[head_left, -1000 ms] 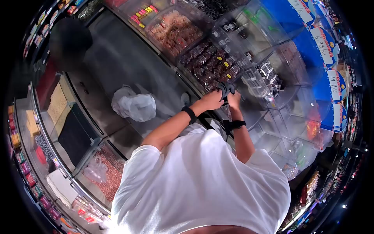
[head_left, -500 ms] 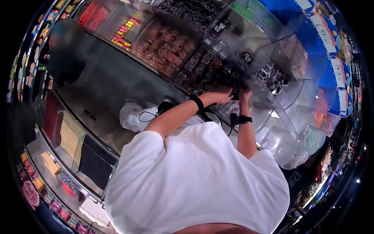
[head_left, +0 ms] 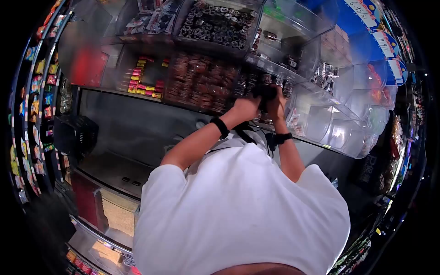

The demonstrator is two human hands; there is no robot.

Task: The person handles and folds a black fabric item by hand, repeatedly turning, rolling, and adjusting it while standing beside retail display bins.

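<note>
My left hand (head_left: pixel 246 109) and my right hand (head_left: pixel 276 106) are close together over a clear bin of dark wrapped snacks (head_left: pixel 250 81). Between them is a small black object (head_left: pixel 265 93), with the fingers of both hands closed around it. Its kind cannot be made out, and the fingers hide part of it. A black band circles each wrist. Left of the hands, a bin holds brown packets in clear wrapping (head_left: pixel 201 85).
Behind stands a bin of dark wrapped pieces (head_left: pixel 217 25). Pink and yellow wrapped sweets (head_left: pixel 142 75) lie farther left. Clear bins (head_left: pixel 330 126) and blue price signs (head_left: pixel 387 46) are at the right. A black basket (head_left: pixel 75 134) is beside the grey counter.
My view has turned, so the bins sit more level. The black thing, smeared over the snacks before, now shows as a compact shape between my hands. A person at the left is no longer clearly visible.
</note>
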